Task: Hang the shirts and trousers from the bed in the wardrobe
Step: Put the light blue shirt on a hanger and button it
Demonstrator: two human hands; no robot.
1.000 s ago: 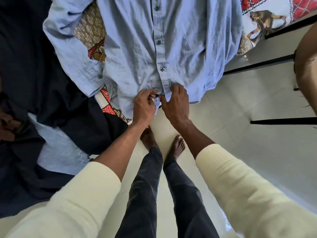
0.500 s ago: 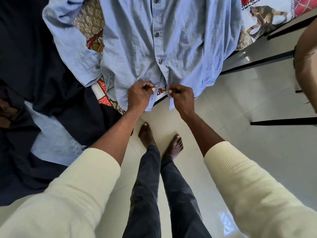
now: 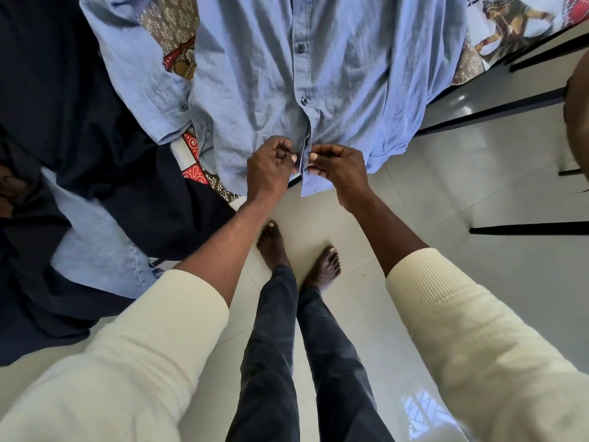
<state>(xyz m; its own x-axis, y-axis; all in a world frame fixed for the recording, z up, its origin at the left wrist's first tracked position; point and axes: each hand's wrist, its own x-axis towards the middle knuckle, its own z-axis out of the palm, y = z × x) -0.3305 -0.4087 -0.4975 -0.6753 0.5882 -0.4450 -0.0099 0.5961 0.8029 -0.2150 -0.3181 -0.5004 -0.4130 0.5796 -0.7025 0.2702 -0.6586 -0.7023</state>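
Observation:
A light blue button-up shirt [image 3: 334, 74] lies front-up on the bed, its hem hanging over the bed's edge toward me. My left hand [image 3: 269, 169] pinches the left side of the button placket near the hem. My right hand [image 3: 339, 167] pinches the right side of the placket just beside it. The two hands almost touch at the lowest part of the placket. Two dark buttons above them are closed. Dark navy garments [image 3: 57, 129] are heaped on the bed to the left, over another pale blue piece [image 3: 95, 247].
The bed carries a patterned red, brown and white sheet [image 3: 510, 17]. Pale floor tiles [image 3: 478, 202] stretch to the right, crossed by black bars [image 3: 529, 230]. My bare feet [image 3: 299, 253] stand on the tiles right below the shirt's hem.
My hands parted slightly at the hem, then came together again on the placket a little higher up the shirt. The shirt itself has barely shifted on the bed.

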